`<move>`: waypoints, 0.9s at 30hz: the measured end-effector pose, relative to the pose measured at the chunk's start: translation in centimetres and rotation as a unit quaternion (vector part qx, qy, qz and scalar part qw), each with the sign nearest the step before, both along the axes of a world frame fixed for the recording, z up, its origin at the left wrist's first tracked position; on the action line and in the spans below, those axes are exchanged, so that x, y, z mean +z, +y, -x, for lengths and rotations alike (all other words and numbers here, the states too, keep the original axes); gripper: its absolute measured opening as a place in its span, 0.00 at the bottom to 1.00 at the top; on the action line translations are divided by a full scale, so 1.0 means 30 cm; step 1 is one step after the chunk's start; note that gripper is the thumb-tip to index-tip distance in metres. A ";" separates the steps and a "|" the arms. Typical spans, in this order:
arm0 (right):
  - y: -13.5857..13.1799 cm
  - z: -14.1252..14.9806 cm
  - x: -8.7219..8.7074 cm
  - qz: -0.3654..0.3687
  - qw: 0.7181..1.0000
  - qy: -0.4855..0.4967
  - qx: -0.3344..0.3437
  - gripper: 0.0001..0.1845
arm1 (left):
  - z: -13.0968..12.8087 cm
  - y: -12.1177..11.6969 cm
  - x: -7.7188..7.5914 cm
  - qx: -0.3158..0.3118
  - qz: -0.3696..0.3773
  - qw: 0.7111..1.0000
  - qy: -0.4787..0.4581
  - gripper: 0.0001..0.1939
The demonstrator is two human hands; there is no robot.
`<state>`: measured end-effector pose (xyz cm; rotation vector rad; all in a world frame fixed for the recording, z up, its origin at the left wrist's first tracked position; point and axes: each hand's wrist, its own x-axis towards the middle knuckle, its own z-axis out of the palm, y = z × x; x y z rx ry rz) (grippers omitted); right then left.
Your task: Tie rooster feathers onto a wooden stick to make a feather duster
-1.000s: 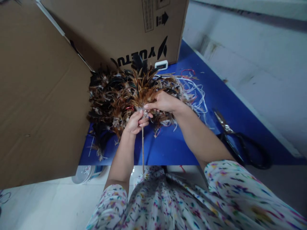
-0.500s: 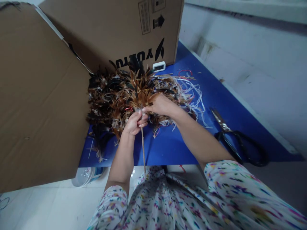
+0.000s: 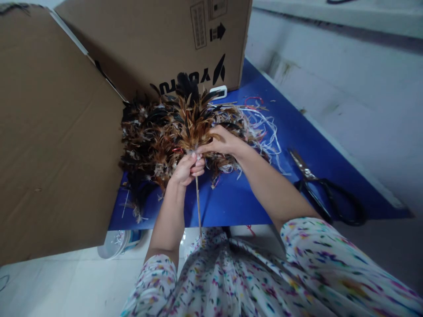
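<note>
My left hand (image 3: 189, 170) is closed around the upper part of a thin wooden stick (image 3: 198, 204), whose bare end points down toward my lap. Brown and black feathers (image 3: 192, 121) fan out from the top of the stick, like a feather duster. My right hand (image 3: 222, 140) pinches at the base of these feathers, its fingertips touching just above the left thumb. Exactly what lies between the right fingertips is partly hidden. Behind and to the left spreads a large pile of similar feathers (image 3: 142, 141) on the blue table (image 3: 231, 211).
Black-handled scissors (image 3: 313, 182) lie at the right. White plastic strips (image 3: 267, 127) and thin sticks are strewn right of the feathers. Large cardboard boxes (image 3: 59, 132) stand left and behind, with a small white device (image 3: 218, 91) by the back one. A bucket (image 3: 114, 244) sits on the floor.
My right hand has shifted slightly, its thumb and fingers now more visible over the feather base. The left hand keeps its grip on the stick. The view has moved a little.
</note>
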<state>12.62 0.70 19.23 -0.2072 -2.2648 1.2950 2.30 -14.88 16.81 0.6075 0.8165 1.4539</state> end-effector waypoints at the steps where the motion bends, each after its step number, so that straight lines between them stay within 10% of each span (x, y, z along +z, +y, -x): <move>1: 0.003 0.004 -0.007 0.015 1.000 0.003 0.014 0.28 | 0.000 0.000 0.001 -0.005 0.000 1.000 -0.005 0.13; 14: -0.011 -0.080 -0.036 0.144 0.986 -0.071 -0.050 0.15 | -0.003 -0.003 0.013 0.036 0.009 0.996 -0.083 0.10; 22: -0.055 -0.206 -0.091 -0.115 0.969 -0.147 -0.161 0.04 | 0.000 -0.004 0.022 0.080 0.023 0.991 -0.106 0.12; 27: -0.077 -0.222 -0.122 -0.289 0.912 -0.214 -0.195 0.18 | 0.005 -0.012 0.027 0.110 0.008 0.988 -0.108 0.11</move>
